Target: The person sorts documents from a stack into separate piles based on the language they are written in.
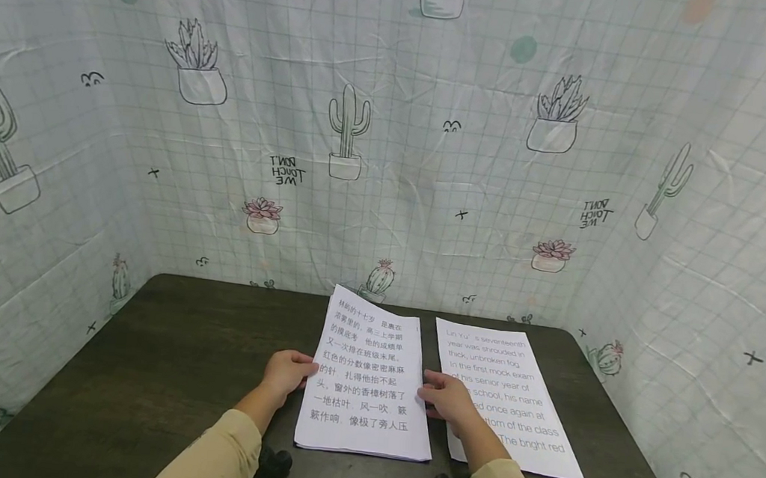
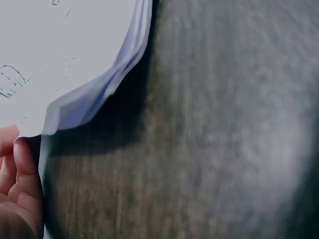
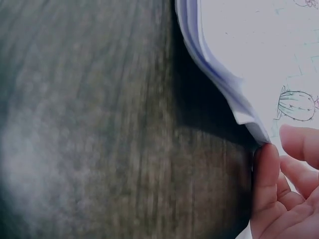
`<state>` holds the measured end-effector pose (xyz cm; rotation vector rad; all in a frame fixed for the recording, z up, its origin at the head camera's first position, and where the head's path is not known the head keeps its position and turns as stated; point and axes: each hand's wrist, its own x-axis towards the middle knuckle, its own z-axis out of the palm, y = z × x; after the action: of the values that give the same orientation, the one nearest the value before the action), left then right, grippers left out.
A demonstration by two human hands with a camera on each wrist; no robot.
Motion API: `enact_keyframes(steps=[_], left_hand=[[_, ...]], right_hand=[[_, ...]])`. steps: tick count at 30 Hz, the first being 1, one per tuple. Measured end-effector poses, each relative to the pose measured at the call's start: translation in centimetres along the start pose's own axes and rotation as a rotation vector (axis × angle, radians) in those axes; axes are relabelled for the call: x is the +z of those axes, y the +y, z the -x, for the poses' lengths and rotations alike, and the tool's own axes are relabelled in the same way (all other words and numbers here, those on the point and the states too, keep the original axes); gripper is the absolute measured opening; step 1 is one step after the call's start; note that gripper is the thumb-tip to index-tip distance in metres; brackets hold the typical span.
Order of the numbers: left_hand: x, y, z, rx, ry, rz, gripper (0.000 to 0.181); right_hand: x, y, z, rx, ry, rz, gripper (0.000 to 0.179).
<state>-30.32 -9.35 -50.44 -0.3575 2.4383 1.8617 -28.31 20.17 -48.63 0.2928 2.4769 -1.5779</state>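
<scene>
Between both hands is a thin stack of printed paper (image 1: 359,410), its top sheet covered in large Chinese characters. My left hand (image 1: 288,370) pinches the left edge at about mid-height. On the opposite edge, my right hand (image 1: 447,400) grips with thumb and fingers. Loose, curved sheet edges (image 2: 84,112) show in the left wrist view beside the left fingers (image 2: 25,167). In the right wrist view, layered page edges (image 3: 214,72) run down to the right fingers (image 3: 266,169), with dark shadow beside them. The undersides of the pages are hidden from the head view.
Under the right forearm lies paper printed in English (image 1: 516,354), partly covered by that hand. Both papers are on a dark wooden table (image 1: 163,372). A cactus-print curtain (image 1: 390,149) encloses the back and sides. Black devices (image 1: 273,467) sit at the wrists.
</scene>
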Motion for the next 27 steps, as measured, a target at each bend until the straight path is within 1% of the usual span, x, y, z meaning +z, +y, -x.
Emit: enact_keyframes(steps=[2, 7, 13, 16, 22, 27], left_hand=[[-0.03, 0.02, 0.03, 0.005, 0.005, -0.002, 0.019], [-0.11, 0.16, 0.18, 0.043, 0.028, -0.005, 0.018], [-0.3, 0.41, 0.19, 0.069, 0.077, -0.003, 0.02], [-0.35, 0.47, 0.03, 0.072, 0.073, 0.026, 0.022], [-0.09, 0.36, -0.28, 0.029, 0.02, 0.142, 0.024], [0.26, 0.46, -0.38, -0.017, -0.008, 0.231, 0.026]], right_hand=[[0.03, -0.05, 0.01, 0.006, 0.008, 0.004, 0.051], [0.09, -0.08, 0.05, 0.018, 0.018, -0.006, 0.051], [0.16, -0.08, 0.03, 0.022, 0.013, -0.026, 0.051], [0.12, -0.11, -0.01, 0.018, 0.007, -0.029, 0.05], [0.05, -0.2, 0.0, 0.014, 0.0, -0.025, 0.049], [0.1, -0.31, 0.0, 0.009, 0.027, -0.015, 0.045]])
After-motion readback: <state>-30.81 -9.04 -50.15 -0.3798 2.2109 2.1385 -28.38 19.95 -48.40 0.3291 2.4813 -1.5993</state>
